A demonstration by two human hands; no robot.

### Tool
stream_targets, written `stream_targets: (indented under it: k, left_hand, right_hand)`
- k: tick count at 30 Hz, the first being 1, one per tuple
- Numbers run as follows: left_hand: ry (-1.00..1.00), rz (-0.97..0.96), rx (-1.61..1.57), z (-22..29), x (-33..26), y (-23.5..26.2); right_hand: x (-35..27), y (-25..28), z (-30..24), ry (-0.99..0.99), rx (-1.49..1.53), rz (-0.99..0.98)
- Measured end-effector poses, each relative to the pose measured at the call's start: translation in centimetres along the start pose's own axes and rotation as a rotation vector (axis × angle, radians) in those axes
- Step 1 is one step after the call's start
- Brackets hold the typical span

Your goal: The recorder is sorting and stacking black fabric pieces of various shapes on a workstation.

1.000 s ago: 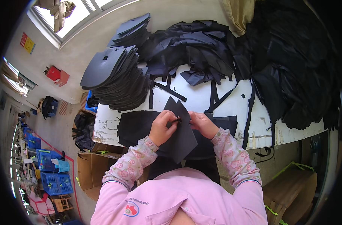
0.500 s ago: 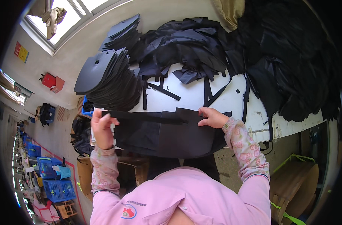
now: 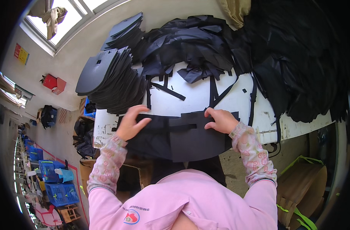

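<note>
A black fabric piece (image 3: pixel 152 140) lies over the table's near edge and hangs toward my lap. On its right half is a smoother, stiff-looking black panel (image 3: pixel 196 145), and a dark strap (image 3: pixel 182 127) crosses the upper part of both. My right hand (image 3: pixel 221 121) grips the panel's top edge near its right end, thumb and forefinger curled onto it. Above the fabric's upper left edge, my left hand (image 3: pixel 133 123) has its thumb and fingers spread, with nothing visible between them.
Curved black panels with small slots stand in a tall stack (image 3: pixel 100 73) at the left, another stack (image 3: pixel 125 30) behind. Black fabric pieces (image 3: pixel 190 42) heap across the back, a larger dark pile (image 3: pixel 297 65) to the right. Loose straps (image 3: pixel 169 92) lie on the white table (image 3: pixel 230 96).
My left hand has moved right and inward from the fabric's left end to above its upper edge. The strap's left part now lies lower. My right hand stays nearly in place.
</note>
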State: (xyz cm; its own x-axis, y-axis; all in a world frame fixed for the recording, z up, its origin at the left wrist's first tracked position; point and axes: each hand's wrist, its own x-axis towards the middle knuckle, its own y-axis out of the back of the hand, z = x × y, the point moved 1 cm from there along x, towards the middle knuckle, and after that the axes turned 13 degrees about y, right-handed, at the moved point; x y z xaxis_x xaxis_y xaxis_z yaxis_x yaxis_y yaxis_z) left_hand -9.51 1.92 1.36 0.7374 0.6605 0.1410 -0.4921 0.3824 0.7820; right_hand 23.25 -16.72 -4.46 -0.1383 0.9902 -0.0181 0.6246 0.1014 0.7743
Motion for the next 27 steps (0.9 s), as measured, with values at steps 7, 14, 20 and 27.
stream_targets:
  k: [7, 14, 20, 27]
  left_hand:
    - [0.113, -0.912, -0.186, 5.0, 9.8, -10.0]
    - [0.101, -1.031, -0.25, 4.9, 10.6, -12.3]
    - [0.177, -1.167, -0.368, 5.6, 10.0, -11.8]
    - [-0.046, -0.966, -0.266, 5.9, 9.9, -12.3]
  right_hand:
    - [-0.9, 0.6, -3.5, 0.142, -0.196, 0.158]
    - [-1.6, 0.8, -3.8, 0.189, -0.261, 0.258]
    - [-1.8, 0.4, -4.4, 0.157, -0.259, 0.28]
    - [-1.5, 0.6, -5.3, 0.151, -0.306, 0.302]
